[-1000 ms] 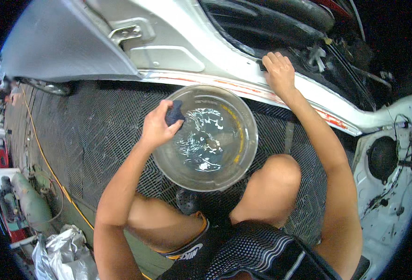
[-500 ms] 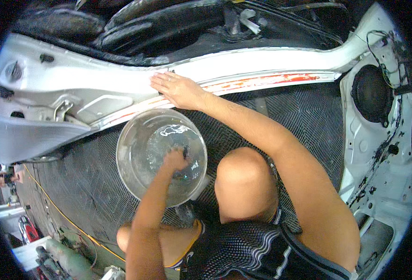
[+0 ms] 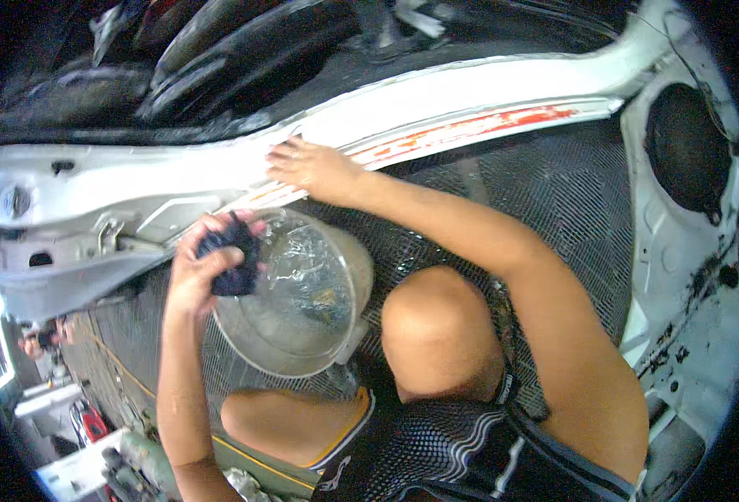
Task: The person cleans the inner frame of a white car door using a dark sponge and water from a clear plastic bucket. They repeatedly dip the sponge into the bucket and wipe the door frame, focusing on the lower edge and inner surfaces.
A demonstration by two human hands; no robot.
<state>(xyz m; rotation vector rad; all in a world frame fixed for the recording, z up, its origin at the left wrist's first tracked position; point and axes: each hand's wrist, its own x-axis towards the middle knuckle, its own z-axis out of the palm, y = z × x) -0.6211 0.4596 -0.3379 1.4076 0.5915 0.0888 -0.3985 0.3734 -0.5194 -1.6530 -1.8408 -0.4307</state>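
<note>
My left hand (image 3: pixel 192 266) is closed around a dark, soft-looking pad (image 3: pixel 232 263), held up over the left rim of a clear plastic bucket (image 3: pixel 358 289). I cannot tell whether the pad is a sponge or a bunched cloth. Rippling water (image 3: pixel 307 272) fills part of the bucket, which stands on the floor before me. My right hand (image 3: pixel 319 171) lies flat, fingers stretched, on the white car sill (image 3: pixel 470 90) just beyond the bucket. Along the sill's lower edge runs a band with red patches (image 3: pixel 512 120).
An open car door (image 3: pixel 650 226) with a round black speaker (image 3: pixel 689 155) stands to the right. Dark ribbed matting (image 3: pixel 545 192) covers the floor. A yellow hose or cord (image 3: pixel 123 368) runs along the left. The car's dark interior (image 3: pixel 252 67) lies beyond the sill.
My left hand has come up out of the bucket's water to its left rim, with the dark pad now in plain sight. My right hand stays on the sill. The view has shifted slightly.
</note>
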